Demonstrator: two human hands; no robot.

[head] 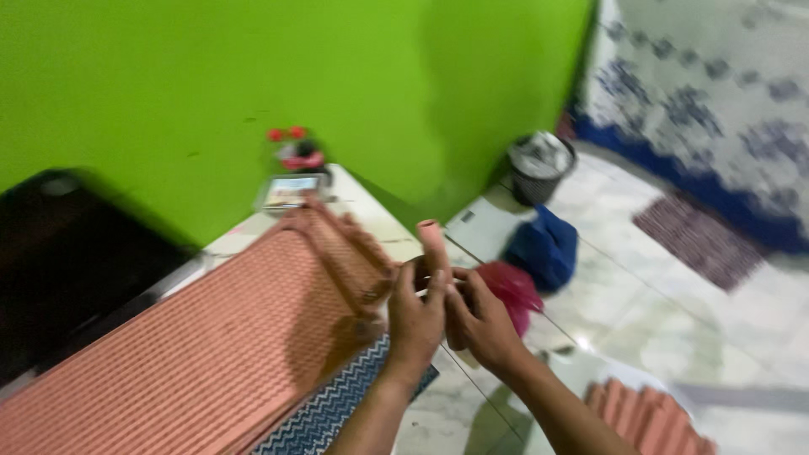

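hands: left (415,316), right (480,324) pressed together | pink tube (434,244) clasped between, poking up

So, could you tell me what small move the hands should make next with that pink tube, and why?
Probably steady it first: both the left hand and right hand grip the pink tube upright beside the ribbed pink mat, and the picture is blurred.
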